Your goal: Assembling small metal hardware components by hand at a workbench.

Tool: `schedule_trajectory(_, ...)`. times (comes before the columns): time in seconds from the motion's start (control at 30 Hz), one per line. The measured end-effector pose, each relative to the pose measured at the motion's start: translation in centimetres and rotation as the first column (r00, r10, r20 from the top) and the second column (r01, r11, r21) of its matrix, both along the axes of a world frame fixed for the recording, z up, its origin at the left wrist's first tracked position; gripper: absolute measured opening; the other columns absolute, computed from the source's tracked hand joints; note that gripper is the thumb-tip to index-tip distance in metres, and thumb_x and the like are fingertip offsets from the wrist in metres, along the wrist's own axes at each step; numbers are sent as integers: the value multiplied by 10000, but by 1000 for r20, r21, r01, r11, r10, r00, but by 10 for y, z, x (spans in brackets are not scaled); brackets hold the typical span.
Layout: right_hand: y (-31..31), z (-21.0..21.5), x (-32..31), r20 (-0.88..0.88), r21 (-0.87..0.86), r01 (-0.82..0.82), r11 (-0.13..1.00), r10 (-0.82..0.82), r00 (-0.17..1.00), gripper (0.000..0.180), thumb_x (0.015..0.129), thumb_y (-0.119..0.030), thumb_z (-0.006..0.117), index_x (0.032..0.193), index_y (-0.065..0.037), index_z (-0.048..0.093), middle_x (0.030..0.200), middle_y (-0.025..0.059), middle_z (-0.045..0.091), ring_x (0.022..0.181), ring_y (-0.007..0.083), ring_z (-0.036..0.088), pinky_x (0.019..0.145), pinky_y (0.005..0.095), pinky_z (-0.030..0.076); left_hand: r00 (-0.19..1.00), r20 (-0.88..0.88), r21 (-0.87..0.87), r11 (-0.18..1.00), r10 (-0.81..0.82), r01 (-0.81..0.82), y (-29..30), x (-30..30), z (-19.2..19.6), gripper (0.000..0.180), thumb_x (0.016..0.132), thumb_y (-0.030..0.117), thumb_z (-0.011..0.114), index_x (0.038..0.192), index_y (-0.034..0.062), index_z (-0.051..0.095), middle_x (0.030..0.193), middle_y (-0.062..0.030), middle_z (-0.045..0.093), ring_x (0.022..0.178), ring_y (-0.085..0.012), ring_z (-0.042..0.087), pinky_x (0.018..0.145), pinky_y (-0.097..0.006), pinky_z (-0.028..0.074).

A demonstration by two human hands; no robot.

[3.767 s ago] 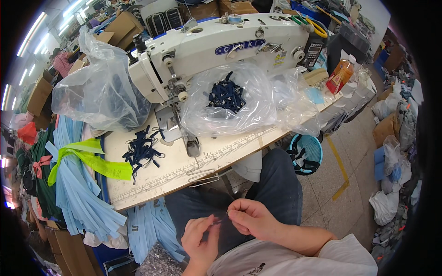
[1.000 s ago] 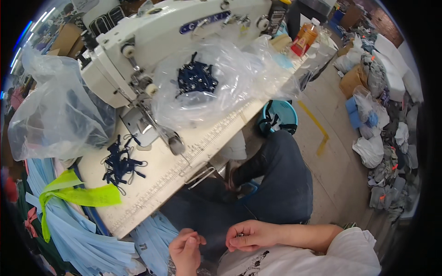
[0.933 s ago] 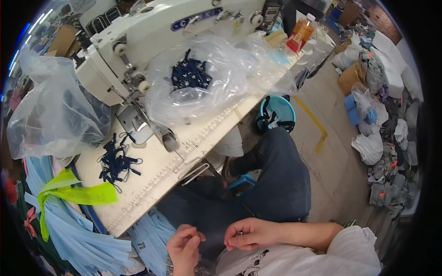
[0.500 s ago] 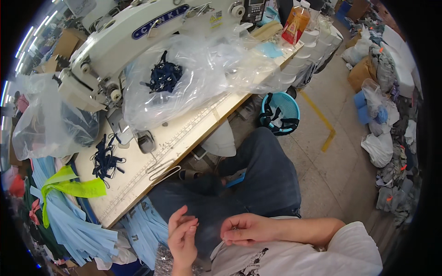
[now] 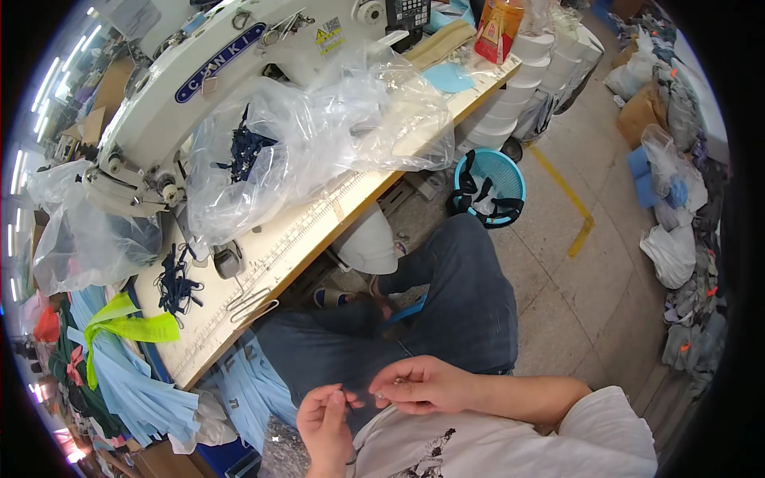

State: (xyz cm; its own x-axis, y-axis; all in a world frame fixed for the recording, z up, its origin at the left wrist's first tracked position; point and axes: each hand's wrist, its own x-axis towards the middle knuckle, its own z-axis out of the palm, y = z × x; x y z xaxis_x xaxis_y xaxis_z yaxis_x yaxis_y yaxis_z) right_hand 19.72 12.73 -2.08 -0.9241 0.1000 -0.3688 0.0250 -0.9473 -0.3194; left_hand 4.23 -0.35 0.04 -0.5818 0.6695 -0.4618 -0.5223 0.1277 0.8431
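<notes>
Over my lap, my left hand (image 5: 327,418) and my right hand (image 5: 418,385) face each other a short way apart. The fingertips of both are pinched together. Whatever they hold is too small to make out. Nearest on the table lies a small heap of navy loops or straps (image 5: 177,285), by the needle end of a white industrial sewing machine (image 5: 131,135). More navy pieces (image 5: 245,153) rest on or in a crumpled clear plastic bag (image 5: 319,131) under the machine's arm.
Light blue fabric strips (image 5: 151,390) and a neon yellow-green strip (image 5: 143,328) hang over the table's left end. A turquoise basket (image 5: 514,187) with black straps stands on the floor. An orange-red bottle (image 5: 498,36) is on the far table corner. Bags and bundles (image 5: 669,255) line the right.
My left hand has come down and its raised fingers have closed into a pinch nearer my right hand. The whole view has shifted slightly.
</notes>
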Motion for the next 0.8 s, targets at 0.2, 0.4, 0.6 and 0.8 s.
schedule_trajectory(0.2, 5, 0, 6, -24, 121, -10, 993, 13, 1000, 257, 968, -167, 544, 1172, -13, 578, 887, 30, 616, 607, 27, 447, 455, 170, 323, 988, 114, 1, 995, -102, 103, 9, 21, 22, 106, 950, 79, 542, 1036, 25, 573, 909, -96, 617, 782, -179, 602, 724, -283, 503)
schedule_trajectory(0.4, 4, 5, 5, -48, 92, 69, 993, -65, 997, 274, 978, -164, 523, 1209, -22, 562, 944, 16, 610, 589, 30, 431, 461, 168, 306, 985, 8, -25, 985, -173, 173, 10, 25, 27, 104, 925, 26, 565, 1027, 8, 572, 962, -128, 629, 789, -190, 628, 730, -301, 538)
schedule_trajectory(0.6, 1, -1, 1, -74, 158, 46, 986, -35, 997, 297, 988, -166, 497, 1247, -25, 534, 930, 7, 591, 564, 28, 407, 473, 174, 304, 980, -144, 62, 987, -138, 148, 2, 25, 20, 120, 908, -26, 547, 1021, -52, 577, 958, -128, 602, 789, -162, 615, 674, -308, 553)
schedule_trajectory(0.8, 2, 7, -9, 4, 202, -29, 979, 29, 1000, 258, 975, -171, 529, 1166, -8, 590, 824, 34, 578, 553, 47, 393, 479, 201, 321, 935, -297, 34, 977, -192, 211, -4, 16, 21, 48, 916, -19, 537, 950, -41, 564, 938, -88, 555, 725, -119, 563, 633, -249, 492)
